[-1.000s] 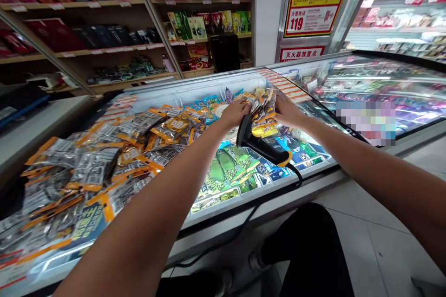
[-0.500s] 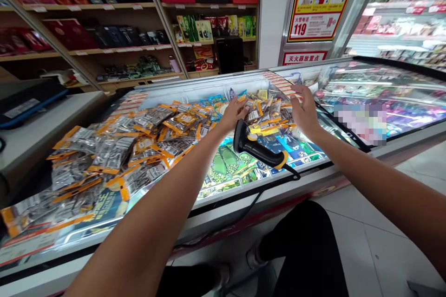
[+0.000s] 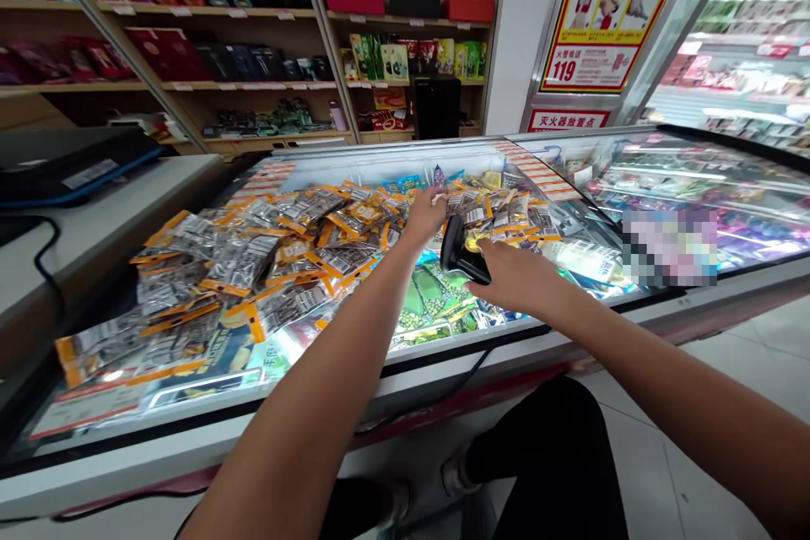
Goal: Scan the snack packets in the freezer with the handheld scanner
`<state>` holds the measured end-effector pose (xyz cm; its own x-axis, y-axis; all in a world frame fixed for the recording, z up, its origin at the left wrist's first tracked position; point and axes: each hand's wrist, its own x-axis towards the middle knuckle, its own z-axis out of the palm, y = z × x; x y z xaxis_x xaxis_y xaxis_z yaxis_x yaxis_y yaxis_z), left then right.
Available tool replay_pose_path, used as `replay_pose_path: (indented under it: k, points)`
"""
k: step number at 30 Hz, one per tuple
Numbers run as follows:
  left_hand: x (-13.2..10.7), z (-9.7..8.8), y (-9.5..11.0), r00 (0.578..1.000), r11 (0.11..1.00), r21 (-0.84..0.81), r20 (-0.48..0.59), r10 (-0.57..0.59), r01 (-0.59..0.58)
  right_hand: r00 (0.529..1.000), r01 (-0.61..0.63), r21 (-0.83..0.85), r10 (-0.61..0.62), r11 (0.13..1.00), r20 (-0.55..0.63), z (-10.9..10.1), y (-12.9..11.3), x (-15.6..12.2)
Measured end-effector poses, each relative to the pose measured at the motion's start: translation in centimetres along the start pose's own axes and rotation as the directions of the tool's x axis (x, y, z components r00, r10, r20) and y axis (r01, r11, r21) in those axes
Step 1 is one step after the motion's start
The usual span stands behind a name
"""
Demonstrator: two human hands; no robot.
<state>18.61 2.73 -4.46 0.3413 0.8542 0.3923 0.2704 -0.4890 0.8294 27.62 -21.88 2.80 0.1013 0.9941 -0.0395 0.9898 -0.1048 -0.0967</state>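
Observation:
My right hand (image 3: 522,277) is closed around the handle of a black barcode scanner (image 3: 454,246), whose head points up and to the left. The scanner lies over the glass top of a chest freezer (image 3: 405,360). Just behind its head is my left hand (image 3: 425,215), fingers curled in at the edge of the pile; what they hold, if anything, is hidden. A small purple packet (image 3: 438,177) stands upright just beyond those fingertips. Clear snack packets with orange edges (image 3: 237,261) are heaped to the left, and more packets (image 3: 506,211) lie behind the scanner.
Left of the freezer is a counter (image 3: 183,186) bearing a black device (image 3: 76,164). Shelves (image 3: 234,13) with bottles and boxes stand behind. Frozen goods show through the freezer glass (image 3: 683,177) on the right. A cable (image 3: 465,375) hangs along the front edge.
My right hand has come down and left from above the freezer and taken hold of the scanner's handle. My left hand's fingers, spread before, are now curled in.

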Motion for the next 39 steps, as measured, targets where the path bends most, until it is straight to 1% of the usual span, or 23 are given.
replay_pose_path:
  k: [3, 6, 8, 9, 10, 11, 13, 14, 16, 17, 18, 19, 20, 21, 22, 23, 24, 25, 27, 29, 31, 34, 39]
  points:
    - [-1.0, -0.6, 0.8, 0.994, 0.979, 0.199, 0.108, 0.029, -0.05, 0.998, 0.034, 0.084, -0.038, 0.996, 0.047, -0.1, 0.2, 0.4]
    - [-1.7, -0.9, 1.7, 0.986, 0.935, 0.338, 0.155, 0.055, -0.105, 0.997, 0.062, 0.244, -0.069, 0.968, 0.022, -0.2, 1.2, 0.2]
    - [-2.1, -1.0, 2.2, 0.988, 0.915, 0.396, 0.15, 0.023, -0.081, 0.998, 0.061, 0.423, -0.058, 0.904, -0.02, -0.5, 2.0, 0.1]
    - [-2.2, -1.0, 2.4, 0.99, 0.908, 0.415, 0.143, -0.004, -0.056, 0.998, 0.063, 0.538, -0.047, 0.841, -0.044, -0.8, 2.5, 0.2]
    - [-2.2, -1.0, 2.5, 0.99, 0.902, 0.43, 0.135, -0.033, -0.028, 0.997, 0.071, 0.662, -0.031, 0.746, -0.071, -1.2, 2.8, 0.3]
    - [-2.2, -0.9, 2.7, 0.99, 0.9, 0.437, 0.124, -0.062, 0.002, 0.995, 0.086, 0.777, -0.014, 0.624, -0.099, -1.7, 3.0, 0.6]
    - [-2.1, -0.9, 3.1, 0.989, 0.904, 0.422, 0.094, -0.116, 0.065, 0.982, 0.171, 0.928, 0.019, 0.33, -0.188, -3.0, 3.2, 1.4]
    - [-2.0, -0.9, 3.4, 0.987, 0.913, 0.397, 0.077, -0.141, 0.1, 0.973, 0.219, 0.96, 0.037, 0.176, -0.229, -3.7, 3.1, 2.0]
    - [-1.7, -1.1, 4.3, 0.975, 0.945, 0.265, 0.066, -0.214, 0.189, 0.96, 0.272, 0.96, 0.083, -0.072, -0.266, -5.1, 2.8, 3.4]
    - [-1.6, -1.4, 4.9, 0.959, 0.955, 0.155, 0.091, -0.268, 0.252, 0.962, 0.27, 0.95, 0.091, -0.158, -0.258, -5.7, 2.6, 4.2]
    - [-1.6, -1.7, 5.6, 0.934, 0.944, 0.03, 0.136, -0.329, 0.328, 0.963, 0.266, 0.94, 0.094, -0.214, -0.251, -6.3, 2.5, 5.0]
    - [-1.5, -2.3, 6.3, 0.904, 0.909, -0.095, 0.185, -0.385, 0.406, 0.963, 0.268, 0.932, 0.096, -0.243, -0.252, -6.7, 2.4, 5.8]
    - [-1.6, -3.0, 7.0, 0.876, 0.858, -0.203, 0.225, -0.427, 0.471, 0.961, 0.277, 0.928, 0.099, -0.25, -0.26, -7.0, 2.3, 6.5]
    - [-1.6, -3.9, 7.7, 0.858, 0.811, -0.288, 0.245, -0.452, 0.509, 0.957, 0.289, 0.926, 0.099, -0.242, -0.272, -7.2, 2.3, 7.2]
    - [-1.7, -5.0, 8.2, 0.857, 0.784, -0.349, 0.243, -0.454, 0.514, 0.955, 0.297, 0.928, 0.093, -0.225, -0.283, -7.4, 2.3, 7.8]
    - [-1.9, -6.3, 8.7, 0.871, 0.781, -0.386, 0.22, -0.439, 0.491, 0.955, 0.297, 0.933, 0.075, -0.205, -0.288, -7.4, 2.2, 8.4]
    - [-2.1, -7.6, 9.0, 0.894, 0.801, -0.397, 0.182, -0.409, 0.448, 0.958, 0.285, 0.94, 0.042, -0.187, -0.282, -7.3, 2.2, 8.9]
    - [-2.3, -9.1, 9.2, 0.919, 0.836, -0.382, 0.135, -0.37, 0.393, 0.964, 0.26, 0.95, -0.007, -0.17, -0.265, -7.1, 2.2, 9.3]
    - [-3.0, -11.9, 8.9, 0.959, 0.918, -0.286, 0.011, -0.285, 0.276, 0.968, 0.186, 0.973, -0.146, -0.133, -0.205, -6.3, 1.9, 10.0]
    - [-3.7, -14.3, 8.1, 0.974, 0.971, -0.165, -0.117, -0.192, 0.172, 0.947, 0.117, 0.989, -0.29, -0.089, -0.138, -5.0, 1.5, 10.4]
    - [-4.6, -16.0, 7.0, 0.972, 0.989, -0.101, -0.199, -0.125, 0.106, 0.923, 0.083, 0.995, -0.373, -0.061, -0.1, -3.5, 1.0, 10.4]
    - [-5.9, -17.2, 5.9, 0.969, 0.989, -0.117, -0.218, -0.118, 0.094, 0.902, 0.031, 0.998, -0.429, -0.048, -0.049, -1.7, 0.4, 9.8]
    - [-7.0, -17.1, 6.2, 0.977, 0.966, -0.228, -0.144, -0.156, 0.121, 0.866, -0.012, 0.999, -0.5, -0.042, -0.011, -0.5, 0.4, 8.9]
